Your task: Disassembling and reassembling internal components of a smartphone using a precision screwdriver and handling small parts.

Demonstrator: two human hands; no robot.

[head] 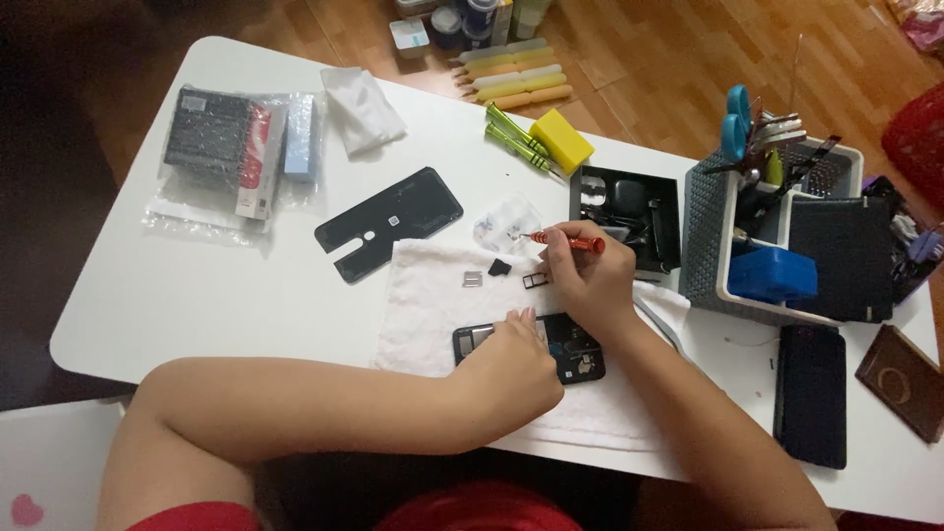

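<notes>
An opened black phone (575,352) lies on a white towel (433,295) near the table's front edge. My left hand (513,366) presses down on the phone's middle and hides part of it. Just behind it, my right hand (588,278) grips a small red screwdriver (568,239), held nearly level with its tip pointing left. Small metal and black parts (500,271) lie on the towel behind the phone. The phone's black back cover (389,221) rests off the towel to the left.
A grey basket (757,211) with scissors and tools stands at the right, a black box (627,211) beside it. Another dark phone (810,393) and a brown wallet (903,382) lie at the right front. Green screwdrivers (515,138), a yellow block (561,141) and bagged parts (236,152) sit further back.
</notes>
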